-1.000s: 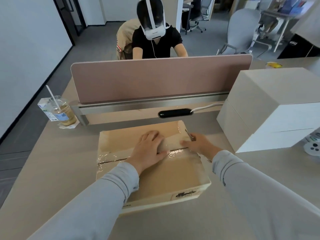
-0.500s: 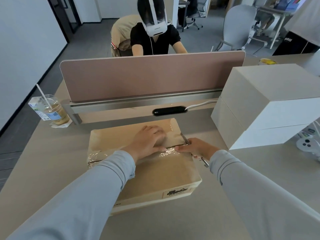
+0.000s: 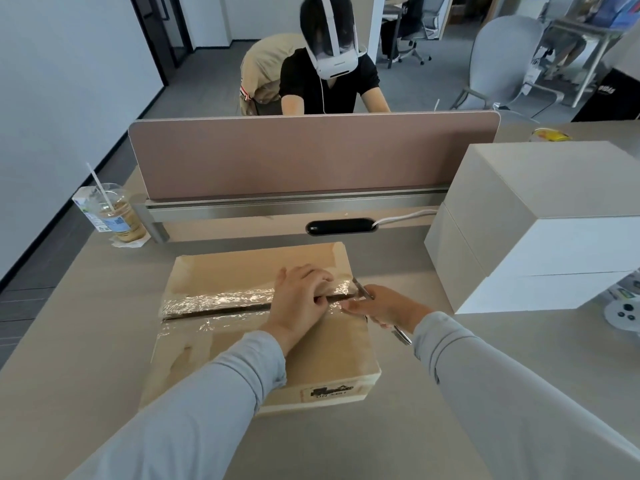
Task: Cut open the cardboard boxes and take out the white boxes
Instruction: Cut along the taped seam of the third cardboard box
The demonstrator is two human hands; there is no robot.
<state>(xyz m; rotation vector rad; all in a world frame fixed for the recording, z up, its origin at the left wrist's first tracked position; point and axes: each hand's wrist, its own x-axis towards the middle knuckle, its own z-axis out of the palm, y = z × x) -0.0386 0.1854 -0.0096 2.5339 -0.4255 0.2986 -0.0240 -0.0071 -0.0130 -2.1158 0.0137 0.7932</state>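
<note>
One brown cardboard box (image 3: pixel 263 348) on beige counter (image 3: pixel 86 341), taped seam (image 3: pixel 214 308) mostly slit. L hand (image 3: pixel 299 303) grip curls into seam; R hand (image 3: pixel 384 308) grip pinches slim metal cutter (image 3: pixel 361 289). Next: finish cut, lift flaps.

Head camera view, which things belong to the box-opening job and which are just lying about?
Job: cardboard box, taped seam, metal cutter in right hand, left hand, stacked white boxes.
Lying about: iced drink cup, game controller, white cable.
</note>
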